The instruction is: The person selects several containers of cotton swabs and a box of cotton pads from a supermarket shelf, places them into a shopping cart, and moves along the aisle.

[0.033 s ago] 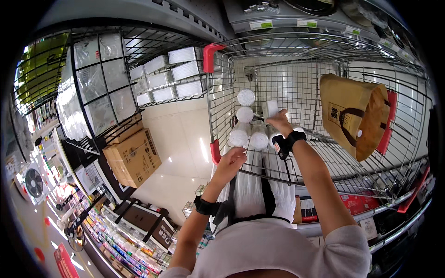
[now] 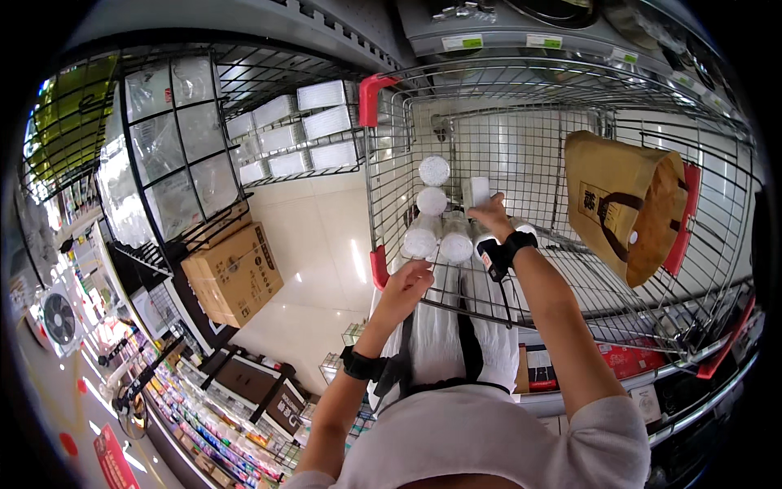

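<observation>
Inside the wire shopping cart point(image 2: 521, 147), several white, round-ended packs point(image 2: 456, 247) are gathered at the left end. My right hand point(image 2: 489, 213) reaches over the near rim, its fingers closed on a white, block-shaped pack point(image 2: 479, 191) among them. A black band with a small device point(image 2: 493, 259) is strapped round that wrist. My left hand point(image 2: 410, 283) hovers at the cart's near left corner, close to the red corner piece point(image 2: 379, 267). Its fingers are loosely bent, with nothing seen in them.
At the cart's right end leans a brown paper bag point(image 2: 611, 196). A black wire rack point(image 2: 183, 155) with white packages and a cardboard box point(image 2: 232, 277) stand to the left. Shelves with price tags point(image 2: 544, 41) line the far side.
</observation>
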Demonstrator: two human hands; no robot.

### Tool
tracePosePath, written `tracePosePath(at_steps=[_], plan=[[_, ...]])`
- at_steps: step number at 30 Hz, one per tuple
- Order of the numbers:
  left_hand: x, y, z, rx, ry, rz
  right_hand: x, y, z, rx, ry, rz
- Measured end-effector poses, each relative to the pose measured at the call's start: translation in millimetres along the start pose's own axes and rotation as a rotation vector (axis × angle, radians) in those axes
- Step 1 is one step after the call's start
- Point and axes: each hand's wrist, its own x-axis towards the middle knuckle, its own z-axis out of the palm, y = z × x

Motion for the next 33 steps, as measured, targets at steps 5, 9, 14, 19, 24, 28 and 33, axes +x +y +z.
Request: tracePosePath(at_steps=[5, 9, 14, 19, 24, 28, 33], plan=[[-1, -2, -4, -0.012, 0.039, -0.039, -21, -36, 15, -0.245, 0.257, -0.049], [0, -10, -2, -0.055, 0.102, 0.040, -1, -28, 23, -0.272, 0.236, -0.012], [0, 0, -6, -0.085, 0.121, 0.020, 15, -8, 29, -0.434, 0.177, -0.113], [-1, 13, -15, -0.137, 0.088, 0.044, 25, 1, 23, -0.396, 0.071, -0.027], [-3, 20, -27, -0.113, 0.066, 0.090, 13, -19, 8, -0.411, 0.171, -0.172], [-9, 30, -45, -0.087, 0.026, 0.150, 7, -33, 5, -0.136, 0.196, -0.269], [-8, 38, -87, -0.080, -0.011, 0.255, -59, -109, 12, 0.122, 0.186, -0.395]])
